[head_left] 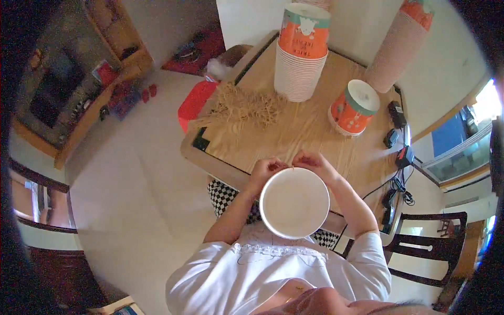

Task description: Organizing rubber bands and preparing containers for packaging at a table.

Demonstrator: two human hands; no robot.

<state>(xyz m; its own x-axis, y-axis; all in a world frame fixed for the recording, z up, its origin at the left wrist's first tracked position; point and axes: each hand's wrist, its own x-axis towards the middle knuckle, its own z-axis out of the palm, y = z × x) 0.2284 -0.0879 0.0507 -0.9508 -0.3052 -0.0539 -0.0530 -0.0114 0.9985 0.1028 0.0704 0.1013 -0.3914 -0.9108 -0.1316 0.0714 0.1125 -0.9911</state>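
Note:
A round white paper bucket (294,202) sits close to my body at the table's near edge, its wide round face toward me. At its far rim, my left hand (268,171) is closed, fingertips pinched together beside the bucket. My right hand (313,164) is closed too, its fingers pinched by the same stretch of rim, a little to the right. A tiny brownish strand seems to show between the hands, but what the fingers hold is too small to make out. Beyond them, a loose heap of straw-coloured twine (247,107) lies on the wooden table (252,144).
A tall stack of orange, teal and white paper buckets (302,52) stands at the back. Another stack (403,44) leans at back right, near a single bucket (354,108). Black adapters (404,156) and cables (400,191) line the right edge; a dark chair (428,247) stands beyond.

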